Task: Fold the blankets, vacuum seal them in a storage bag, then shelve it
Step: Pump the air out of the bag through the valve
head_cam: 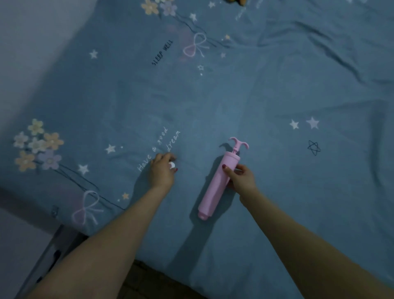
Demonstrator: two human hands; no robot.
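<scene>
A pink hand pump [215,187] lies on the blue printed bedsheet [255,89], its T-shaped handle pointing away from me. My right hand [241,175] grips the pump's barrel near the handle end, thumb across the top. To the left, my left hand [163,170] pinches a small white round piece [171,164] between its fingertips, just above the sheet. No storage bag or folded blanket appears in this view.
The bed's left edge and near corner [70,226] drop to a pale floor and a grey frame [49,260]. The sheet is wrinkled at the far right [319,49]. A small brown object [236,1] shows at the top edge.
</scene>
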